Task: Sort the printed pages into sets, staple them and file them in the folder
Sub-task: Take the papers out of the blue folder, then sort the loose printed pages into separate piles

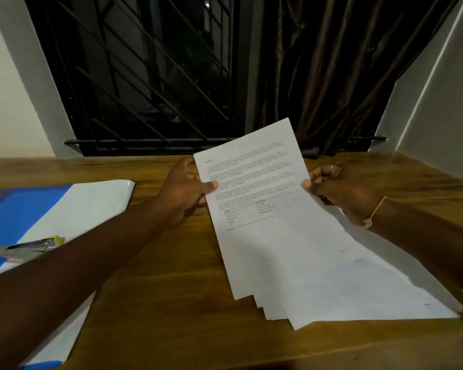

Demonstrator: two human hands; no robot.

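Observation:
A fanned stack of printed pages (284, 249) is held up over the wooden table (158, 303), its lower edges spread out stepwise. My left hand (183, 193) pinches the stack's left edge, thumb on the top sheet. My right hand (340, 190) grips the right edge, thumb on top, fingers behind. The top page shows paragraphs of text and a small table. A blue folder (19, 209) lies open at the left with white sheets (91, 206) on it. A stapler (24, 248) rests on that folder beside my left forearm.
A barred dark window (145, 76) and a brown curtain (332, 76) stand behind the table's far edge. White walls flank both sides. Bare wood shows between the folder and the pages.

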